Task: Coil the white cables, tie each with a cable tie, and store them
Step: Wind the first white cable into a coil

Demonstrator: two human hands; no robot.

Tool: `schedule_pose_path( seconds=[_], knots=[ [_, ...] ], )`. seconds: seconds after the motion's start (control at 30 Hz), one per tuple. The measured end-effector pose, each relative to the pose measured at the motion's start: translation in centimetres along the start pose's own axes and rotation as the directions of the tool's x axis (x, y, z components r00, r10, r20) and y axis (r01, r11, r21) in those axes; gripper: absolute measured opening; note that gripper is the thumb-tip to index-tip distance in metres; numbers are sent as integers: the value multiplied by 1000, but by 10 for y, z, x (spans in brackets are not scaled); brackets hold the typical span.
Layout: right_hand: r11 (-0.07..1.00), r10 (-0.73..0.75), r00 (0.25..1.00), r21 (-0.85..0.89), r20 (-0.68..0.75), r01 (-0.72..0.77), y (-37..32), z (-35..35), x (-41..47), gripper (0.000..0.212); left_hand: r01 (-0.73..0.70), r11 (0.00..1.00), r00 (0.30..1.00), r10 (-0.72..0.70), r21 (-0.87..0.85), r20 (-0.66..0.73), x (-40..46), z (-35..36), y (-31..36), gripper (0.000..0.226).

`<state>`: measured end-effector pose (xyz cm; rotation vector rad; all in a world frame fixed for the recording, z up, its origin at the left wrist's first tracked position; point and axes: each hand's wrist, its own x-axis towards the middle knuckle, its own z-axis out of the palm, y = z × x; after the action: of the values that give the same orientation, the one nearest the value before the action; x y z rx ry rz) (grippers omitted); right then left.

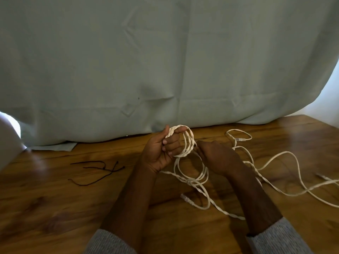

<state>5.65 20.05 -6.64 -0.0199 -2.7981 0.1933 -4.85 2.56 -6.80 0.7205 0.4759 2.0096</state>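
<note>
Left hand [161, 149]: raised just above the table, fingers curled through a coil [185, 142] of white cable, thumb up against the loops; it grips the coil.
Right hand [218, 158]: back of the hand faces the camera, just right of the coil and touching the cable where it leaves the loops; whether its fingers pinch the cable I cannot tell, since they are hidden.
White cables [275, 162]: several turns sit round the left hand's fingers; more loops hang below onto the table [55, 198], and long loose runs trail right across the wood towards the frame's right side. One connector [187, 197] lies near the wrists, another [240, 139] beyond the right hand.
Cable ties [99, 171]: thin dark strands lying on the table well left of the hands, untouched.
Risk: the loose runs cross one another on the right, so pulling more length in could drag a tangle or a snagged connector; the hanging loops could slip out of order if the left hand's grip relaxes.
Edges and room: a pale cloth [165, 61] hangs close behind the hands, limiting reach forward; bare wood lies left and near.
</note>
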Motion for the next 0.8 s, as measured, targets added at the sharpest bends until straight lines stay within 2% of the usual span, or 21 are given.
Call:
schedule_pose_path(
  seconds=[0.07, 0.17, 0.27, 0.37, 0.47, 0.6, 0.7, 0.8],
  knots=[
    [1000, -13, 1000, -26, -9, 12, -5, -1, 0, 39, -33, 999, 999, 33, -4, -14, 1, 2, -1, 47],
    [998, -17, 999, -59, 31, 19, -14, -2, -1, 39, -144, 990, 980, 144, 8, -135, 6, 10, -4, 47],
    [994, -33, 997, -98, 70, 40, -25, -2, -1, 33, -275, 959, 918, 282, 64, -279, 7, 17, -2, 47],
    [992, -65, 995, -103, 75, 72, -39, -6, -2, 28, -358, 925, 852, 378, 125, -362, 4, 21, 0, 47],
    [989, -79, 995, -116, 66, 87, -48, -11, -5, 31, -375, 919, 828, 392, 124, -400, -3, 22, -2, 48],
    [994, -68, 996, -83, 63, 73, -42, -18, -8, 45, -357, 928, 845, 371, 111, -384, -15, 22, -2, 48],
    [995, -62, 998, -80, 27, 63, -38, -19, -9, 46, -363, 925, 842, 377, 111, -386, -25, 26, -3, 47],
    [995, -53, 997, -81, 62, 58, -45, -17, -8, 44, -384, 910, 802, 412, 156, -431, -30, 24, -6, 48]
  ],
)
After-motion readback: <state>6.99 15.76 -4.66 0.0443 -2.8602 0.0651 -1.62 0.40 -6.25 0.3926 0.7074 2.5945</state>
